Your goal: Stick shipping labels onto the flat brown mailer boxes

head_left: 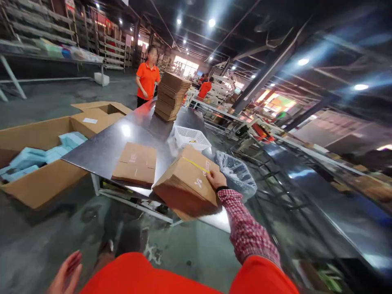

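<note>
A thick bundle of flattened cardboard boxes (183, 183) with handwriting on top sits at the near edge of the metal table, partly overhanging it. A yellow strap (196, 164) crosses its top. My right hand (217, 179) is closed on the strap's end at the bundle's right side. Low at the left, my left hand (65, 275) hangs away from the table, its fingers loosely curled and apart, holding nothing. A smaller stack of flat cardboard (134, 163) lies left of the bundle.
The metal table (107, 149) also carries a white plastic basket (192, 138) and a tall cardboard stack (172, 96). An open carton (45, 179) with blue foam pieces stands left. A lined bin (237, 173) is right. A person in orange (148, 79) stands beyond.
</note>
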Action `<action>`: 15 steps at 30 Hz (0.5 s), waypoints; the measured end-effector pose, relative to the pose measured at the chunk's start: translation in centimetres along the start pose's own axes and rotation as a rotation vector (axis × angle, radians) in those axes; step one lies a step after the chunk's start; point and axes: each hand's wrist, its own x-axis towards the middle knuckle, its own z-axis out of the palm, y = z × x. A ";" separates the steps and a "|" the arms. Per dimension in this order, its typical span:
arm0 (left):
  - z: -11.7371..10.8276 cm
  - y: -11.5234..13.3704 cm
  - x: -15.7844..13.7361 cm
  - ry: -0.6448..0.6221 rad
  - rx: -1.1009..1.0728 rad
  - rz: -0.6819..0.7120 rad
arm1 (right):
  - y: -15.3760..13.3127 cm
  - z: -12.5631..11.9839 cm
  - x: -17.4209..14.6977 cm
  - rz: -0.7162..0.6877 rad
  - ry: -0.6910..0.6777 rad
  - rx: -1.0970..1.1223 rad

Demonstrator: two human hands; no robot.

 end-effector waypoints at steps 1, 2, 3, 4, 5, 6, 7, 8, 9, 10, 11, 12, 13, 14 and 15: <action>1.4 0.8 2.1 -0.086 -0.071 -0.043 | 0.4 0.4 0.8 0.048 -0.009 -0.043; 2.7 1.9 3.9 -0.171 -0.120 -0.079 | 0.7 0.7 1.6 0.097 -0.020 -0.087; 4.0 3.3 5.7 -0.255 -0.136 -0.099 | 1.0 1.1 2.2 0.146 -0.032 -0.130; 5.2 5.0 7.2 -0.337 -0.131 -0.101 | 1.3 1.4 2.8 0.192 -0.045 -0.165; 6.3 6.9 8.7 -0.411 -0.114 -0.085 | 1.6 1.8 3.2 0.231 -0.060 -0.190; 7.5 8.9 10.1 -0.491 -0.090 -0.055 | 2.0 2.3 3.5 0.262 -0.069 -0.206; 8.9 10.9 11.3 -0.562 -0.072 -0.012 | 2.4 2.7 3.8 0.282 -0.075 -0.222; 10.5 12.8 12.6 -0.608 -0.063 0.037 | 2.9 3.1 3.9 0.288 -0.078 -0.235; 12.3 14.6 13.7 -0.653 -0.053 0.088 | 3.5 3.4 4.1 0.277 -0.079 -0.245; 14.4 16.2 14.7 -0.705 -0.045 0.145 | 4.1 3.8 4.2 0.257 -0.076 -0.254; 16.7 17.5 15.6 -0.766 -0.050 0.203 | 4.8 4.1 4.4 0.233 -0.067 -0.262; 19.3 18.6 16.4 -0.791 -0.066 0.222 | 5.5 4.3 4.7 0.207 -0.056 -0.264; 22.1 19.5 17.1 -0.803 -0.074 0.227 | 6.2 4.6 5.1 0.184 -0.046 -0.261; 25.0 20.2 17.6 -0.811 -0.079 0.231 | 6.8 4.8 5.5 0.165 -0.035 -0.254; 27.8 20.6 17.9 -0.814 -0.082 0.232 | 7.5 5.0 6.0 0.147 -0.024 -0.244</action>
